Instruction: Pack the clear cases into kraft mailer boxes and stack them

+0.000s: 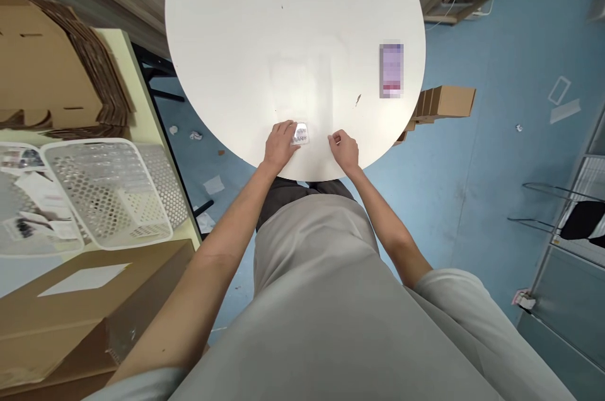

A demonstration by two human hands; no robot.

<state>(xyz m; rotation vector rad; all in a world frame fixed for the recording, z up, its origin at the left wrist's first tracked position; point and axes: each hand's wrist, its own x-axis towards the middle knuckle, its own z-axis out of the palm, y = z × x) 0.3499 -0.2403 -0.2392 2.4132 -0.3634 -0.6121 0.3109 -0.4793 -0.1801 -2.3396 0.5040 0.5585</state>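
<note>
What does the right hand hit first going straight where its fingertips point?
Probably the small, clear, squarish, plastic-looking case touched by the left hand; the right hand points leftward, but depth and its curled pose leave that uncertain.

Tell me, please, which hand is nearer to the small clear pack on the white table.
Left. The left hand is at the left side of the small clear pack, touching it; the right hand is apart from it, to its right.
</note>
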